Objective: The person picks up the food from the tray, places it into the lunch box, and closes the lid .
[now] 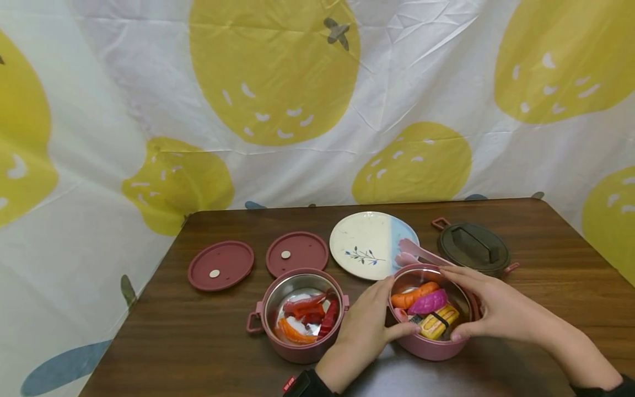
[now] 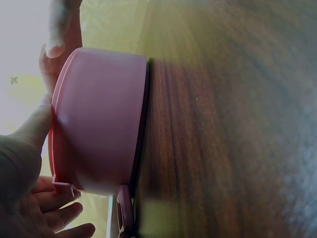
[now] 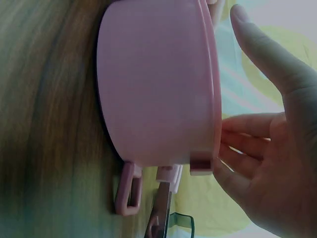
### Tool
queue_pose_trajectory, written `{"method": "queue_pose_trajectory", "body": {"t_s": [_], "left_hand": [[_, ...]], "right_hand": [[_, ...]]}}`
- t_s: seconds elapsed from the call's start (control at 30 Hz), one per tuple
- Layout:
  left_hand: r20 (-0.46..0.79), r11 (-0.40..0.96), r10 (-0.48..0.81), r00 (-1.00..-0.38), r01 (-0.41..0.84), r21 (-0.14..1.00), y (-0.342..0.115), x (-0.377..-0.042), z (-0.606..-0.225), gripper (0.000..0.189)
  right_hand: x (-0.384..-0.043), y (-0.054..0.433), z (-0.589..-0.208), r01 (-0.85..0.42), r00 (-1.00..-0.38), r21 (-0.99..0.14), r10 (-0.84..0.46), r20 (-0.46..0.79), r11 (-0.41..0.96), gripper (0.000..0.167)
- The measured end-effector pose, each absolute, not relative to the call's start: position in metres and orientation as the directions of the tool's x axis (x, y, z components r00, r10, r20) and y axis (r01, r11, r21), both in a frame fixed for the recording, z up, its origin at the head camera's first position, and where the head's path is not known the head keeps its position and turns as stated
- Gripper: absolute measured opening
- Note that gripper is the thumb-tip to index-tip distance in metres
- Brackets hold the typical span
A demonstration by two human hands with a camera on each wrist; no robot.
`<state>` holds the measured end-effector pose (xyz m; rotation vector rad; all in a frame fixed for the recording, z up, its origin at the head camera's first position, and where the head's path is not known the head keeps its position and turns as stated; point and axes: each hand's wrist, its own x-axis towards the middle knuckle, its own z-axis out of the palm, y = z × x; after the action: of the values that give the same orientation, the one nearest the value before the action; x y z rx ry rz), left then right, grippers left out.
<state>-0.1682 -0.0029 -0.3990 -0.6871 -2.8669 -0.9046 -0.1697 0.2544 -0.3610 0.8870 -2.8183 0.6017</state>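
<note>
My left hand (image 1: 364,317) and right hand (image 1: 491,306) stand on either side of the right-hand pink pot (image 1: 431,350), at its rim. In the left wrist view, the left thumb touches the rim of the pot (image 2: 99,119) and the fingers reach out straight. In the right wrist view, the right fingers touch the pot (image 3: 158,84) near its rim, while the thumb stretches away from it. Inside the pot lie a toy carrot-like orange piece (image 1: 415,295), a purple piece (image 1: 429,302) and a yellow piece with a black band (image 1: 439,323).
Left of the hands stands a second pink pot (image 1: 302,353) holding red and orange toy food. Behind are two pink lids (image 1: 228,267), a white-and-blue plate (image 1: 359,231), pink utensils (image 1: 421,252) and a dark lidded pan (image 1: 473,248). A lemon-print cloth (image 1: 278,82) hangs behind the table.
</note>
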Motion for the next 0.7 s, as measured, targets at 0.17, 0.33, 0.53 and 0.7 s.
{"method": "queue_pose_trajectory", "body": {"t_s": [0.17, 0.33, 0.53, 0.7], "left_hand": [[0.189, 0.731, 0.401, -0.896, 0.437, 0.523, -0.003, -0.168, -0.398, 0.087], [0.188, 0.73, 0.409, -0.893, 0.444, 0.519, -0.004, -0.168, -0.397, 0.086], [0.206, 0.742, 0.429, -0.88, 0.473, 0.475, -0.011, -0.166, -0.382, 0.083], [0.28, 0.728, 0.409, -0.869, 0.495, 0.474, -0.036, -0.167, -0.348, 0.081]], "right_hand": [[-0.168, 0.254, -0.364, -0.552, -0.834, -0.348, -0.508, 0.216, 0.758, 0.107], [-0.168, 0.253, -0.366, -0.538, -0.842, -0.363, -0.5, 0.202, 0.761, 0.109], [-0.168, 0.253, -0.368, -0.54, -0.842, -0.359, -0.498, 0.209, 0.761, 0.109], [-0.167, 0.255, -0.368, -0.538, -0.843, -0.36, -0.499, 0.203, 0.762, 0.108]]}}
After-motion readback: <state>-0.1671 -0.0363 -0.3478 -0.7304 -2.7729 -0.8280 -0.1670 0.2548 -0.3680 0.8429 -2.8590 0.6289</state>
